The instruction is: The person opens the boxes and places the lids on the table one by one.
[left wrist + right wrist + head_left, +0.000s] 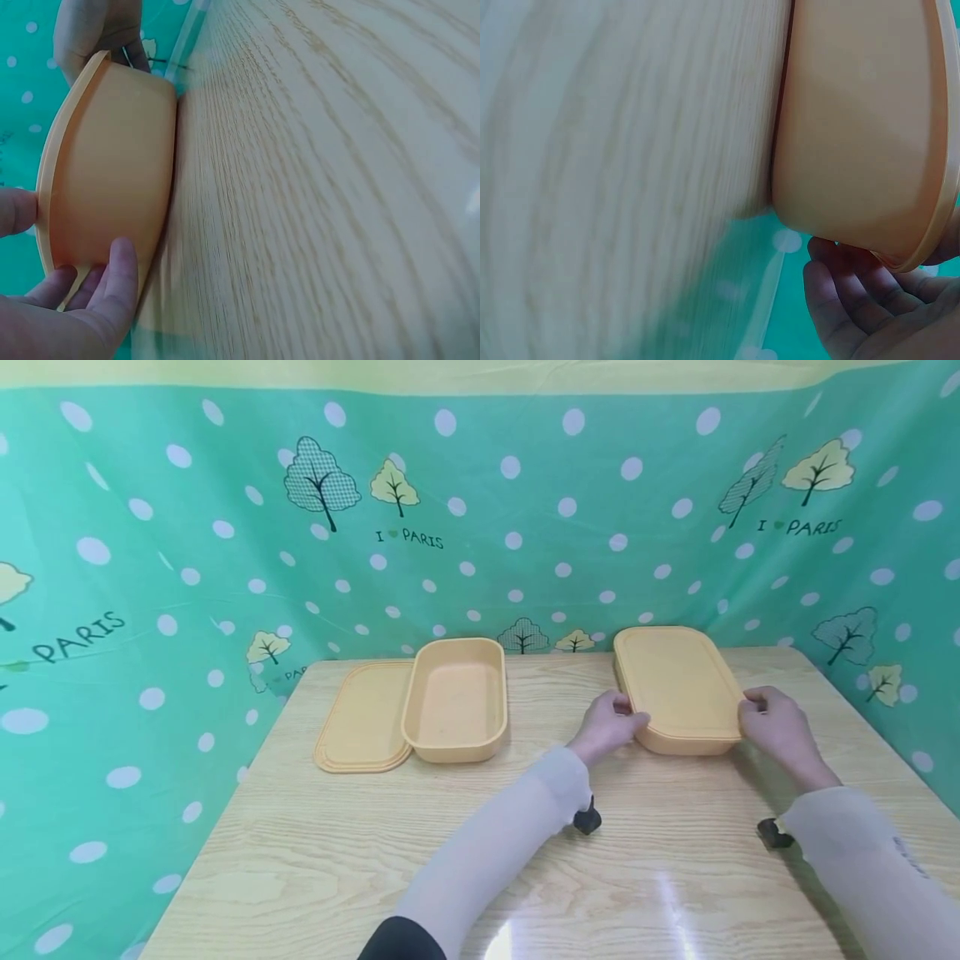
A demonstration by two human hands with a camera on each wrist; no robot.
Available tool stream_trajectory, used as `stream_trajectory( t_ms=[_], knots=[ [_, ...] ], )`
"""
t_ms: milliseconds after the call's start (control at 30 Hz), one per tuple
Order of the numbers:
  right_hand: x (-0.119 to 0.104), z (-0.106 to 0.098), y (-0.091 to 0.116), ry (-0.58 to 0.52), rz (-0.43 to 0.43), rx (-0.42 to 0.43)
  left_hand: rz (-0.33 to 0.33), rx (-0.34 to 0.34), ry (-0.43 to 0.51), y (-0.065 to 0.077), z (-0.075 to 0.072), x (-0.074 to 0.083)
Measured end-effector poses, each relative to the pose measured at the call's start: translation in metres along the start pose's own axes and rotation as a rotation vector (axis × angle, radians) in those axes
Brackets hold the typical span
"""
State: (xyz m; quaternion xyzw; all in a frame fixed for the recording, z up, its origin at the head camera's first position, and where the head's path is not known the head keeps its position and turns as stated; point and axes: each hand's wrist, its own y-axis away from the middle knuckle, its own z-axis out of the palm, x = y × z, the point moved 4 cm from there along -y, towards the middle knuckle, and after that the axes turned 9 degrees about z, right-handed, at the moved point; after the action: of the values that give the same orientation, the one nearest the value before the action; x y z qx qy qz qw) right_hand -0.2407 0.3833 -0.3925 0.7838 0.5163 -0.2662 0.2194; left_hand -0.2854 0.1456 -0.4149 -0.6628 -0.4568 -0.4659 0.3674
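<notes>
Both my hands point(604, 727) point(778, 731) pinch the lid point(678, 681) on this box point(682, 746). Probably working that lid; next likely needs even force.

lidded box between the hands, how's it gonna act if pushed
The lidded box would probably slide rather than tip, being much broader than tall. Its walls seem stiff, undented between the left hand and right hand. The smooth-looking lid might feel a little slippery.

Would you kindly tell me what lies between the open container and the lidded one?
The head view shows bare tabletop and the left hand, which grips the lidded container.
</notes>
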Motion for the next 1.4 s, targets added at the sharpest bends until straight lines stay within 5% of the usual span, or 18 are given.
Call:
stream_trajectory(
  t_ms=[1400],
  knots=[
    [-0.017,0.014,0.004,-0.033,-0.024,-0.030,-0.034,0.037,0.073,0.008,-0.019,-0.011]
  ],
)
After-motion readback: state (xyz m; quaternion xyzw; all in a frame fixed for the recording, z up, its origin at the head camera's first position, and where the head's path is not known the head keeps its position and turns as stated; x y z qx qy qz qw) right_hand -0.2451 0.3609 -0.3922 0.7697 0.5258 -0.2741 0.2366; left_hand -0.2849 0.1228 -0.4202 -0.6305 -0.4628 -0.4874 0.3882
